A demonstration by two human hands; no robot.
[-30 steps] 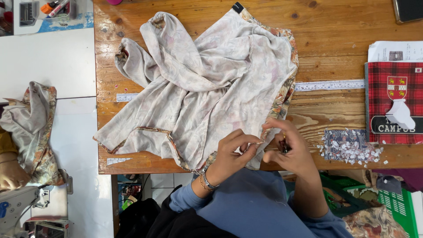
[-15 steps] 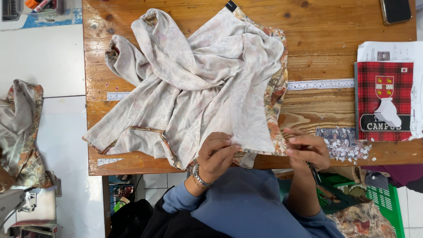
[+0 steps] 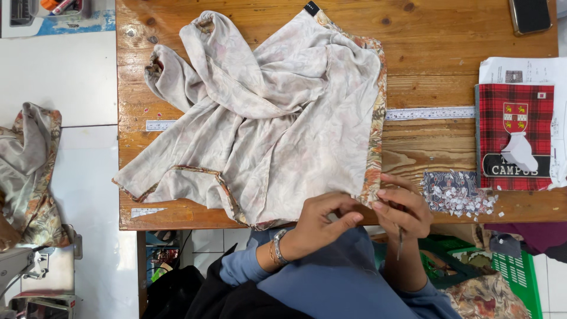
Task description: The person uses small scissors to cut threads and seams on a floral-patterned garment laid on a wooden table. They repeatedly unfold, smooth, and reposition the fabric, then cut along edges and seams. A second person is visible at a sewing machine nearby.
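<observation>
The garment (image 3: 266, 118) lay spread on the counter (image 3: 449, 35). The left hand (image 3: 322, 221) pinched its near hem; the right hand (image 3: 401, 210), close beside, gripped a thin tool (image 3: 400, 243) near the ruler (image 3: 428, 113).

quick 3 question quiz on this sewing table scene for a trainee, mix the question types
1. True or false: the left hand rests at the near edge of the pale garment.
2. What lies on the wooden table just right of the right hand?
A. a pile of small fabric scraps
B. a coil of rope
C. a glass jar
3. Which strip runs across the table and passes under the garment?

Key
1. True
2. A
3. The measuring tape
</observation>
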